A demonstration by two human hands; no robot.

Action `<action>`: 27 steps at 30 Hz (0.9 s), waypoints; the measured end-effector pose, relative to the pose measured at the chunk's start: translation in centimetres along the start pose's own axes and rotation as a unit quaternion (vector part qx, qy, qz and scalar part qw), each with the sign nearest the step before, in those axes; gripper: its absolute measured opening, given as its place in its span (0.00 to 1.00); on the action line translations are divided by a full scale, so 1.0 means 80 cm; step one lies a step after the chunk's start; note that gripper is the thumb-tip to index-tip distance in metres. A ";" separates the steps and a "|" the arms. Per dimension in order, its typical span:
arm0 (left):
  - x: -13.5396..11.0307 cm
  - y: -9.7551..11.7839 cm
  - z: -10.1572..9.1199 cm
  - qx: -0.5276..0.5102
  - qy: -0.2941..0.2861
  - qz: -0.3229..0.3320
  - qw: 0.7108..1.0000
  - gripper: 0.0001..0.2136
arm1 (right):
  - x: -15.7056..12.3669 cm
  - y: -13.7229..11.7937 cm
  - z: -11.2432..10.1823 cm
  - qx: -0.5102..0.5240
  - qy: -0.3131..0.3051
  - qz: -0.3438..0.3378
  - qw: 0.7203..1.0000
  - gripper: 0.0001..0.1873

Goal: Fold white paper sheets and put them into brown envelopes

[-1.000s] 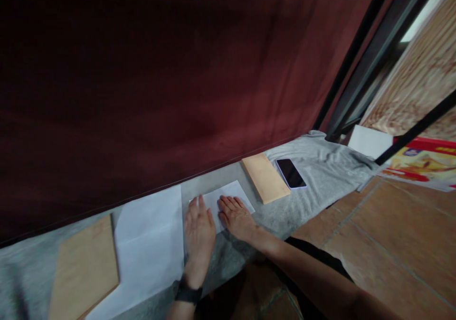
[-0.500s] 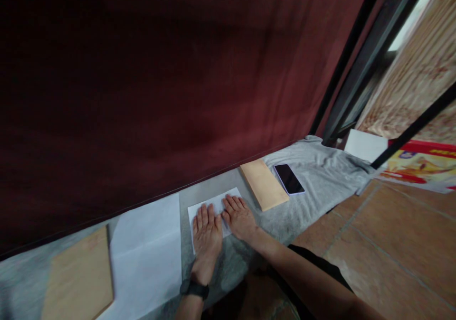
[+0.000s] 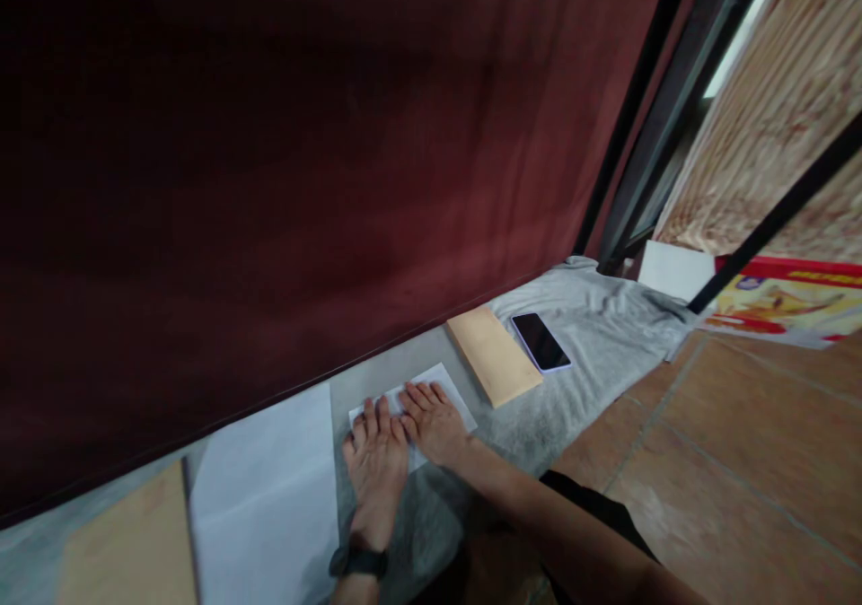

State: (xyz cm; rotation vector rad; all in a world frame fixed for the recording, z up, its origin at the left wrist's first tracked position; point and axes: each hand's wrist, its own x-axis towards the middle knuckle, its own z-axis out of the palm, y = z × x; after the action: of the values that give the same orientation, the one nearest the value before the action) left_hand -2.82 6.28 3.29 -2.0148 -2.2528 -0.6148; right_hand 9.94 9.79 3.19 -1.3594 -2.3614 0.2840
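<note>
A small folded sheet of white paper (image 3: 441,381) lies on the grey cloth, partly covered by both hands. My left hand (image 3: 375,452), with a dark watch (image 3: 358,563) at the wrist, presses flat on the paper's left part, fingers stretched out. Beside it, my right hand (image 3: 435,424) lies palm down on the middle of the same sheet, its fingers extended. The two thumbs are close together. Neither hand grips anything.
A larger creased white sheet (image 3: 266,497) lies to the left, beside a brown envelope (image 3: 135,547). Another tan envelope (image 3: 494,354) and a phone (image 3: 540,342) rest to the right on the grey cloth (image 3: 593,354). A dark red panel (image 3: 337,183) rises behind; a black bar (image 3: 774,210) crosses at right.
My right hand has slid left across the paper, baring its right end. My left hand has also shifted slightly left, over the sheet's left edge. The view has turned a little.
</note>
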 end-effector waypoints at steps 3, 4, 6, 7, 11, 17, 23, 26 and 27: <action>0.002 -0.001 0.000 0.037 -0.007 0.003 0.999 0.23 | 0.001 0.004 0.006 -0.008 -0.001 0.030 1.000 0.26; 0.002 -0.002 0.000 0.049 -0.007 0.010 0.999 0.23 | 0.001 0.007 0.008 -0.010 0.004 0.040 0.999 0.27; -0.001 -0.006 0.002 0.067 0.004 0.028 0.997 0.24 | 0.002 0.012 0.009 -0.015 0.015 0.057 0.998 0.28; -0.002 -0.008 0.003 0.076 0.012 0.035 0.996 0.24 | 0.002 0.014 0.008 -0.018 0.020 0.064 0.998 0.29; -0.008 -0.014 0.007 0.101 0.029 0.057 0.993 0.23 | 0.001 0.020 0.005 -0.031 0.035 0.082 0.996 0.30; -0.010 -0.014 0.002 0.167 0.021 0.080 0.982 0.21 | -0.002 0.027 0.005 -0.038 0.048 0.096 0.994 0.31; -0.006 -0.021 0.011 0.186 0.045 0.078 0.979 0.23 | -0.005 0.033 -0.002 -0.024 0.043 0.113 0.992 0.32; -0.008 -0.019 0.017 0.140 0.063 0.080 0.985 0.26 | -0.006 0.032 -0.009 -0.013 0.032 0.116 0.993 0.32; -0.010 -0.018 0.018 0.127 0.059 0.094 0.986 0.26 | -0.006 0.031 -0.011 -0.010 0.030 0.117 0.993 0.32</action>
State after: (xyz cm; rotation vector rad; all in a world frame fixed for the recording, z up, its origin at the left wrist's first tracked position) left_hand -3.79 5.91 1.38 -1.9764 -1.9345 -0.3959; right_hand 12.46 10.64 2.94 -1.6329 -2.1622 0.2810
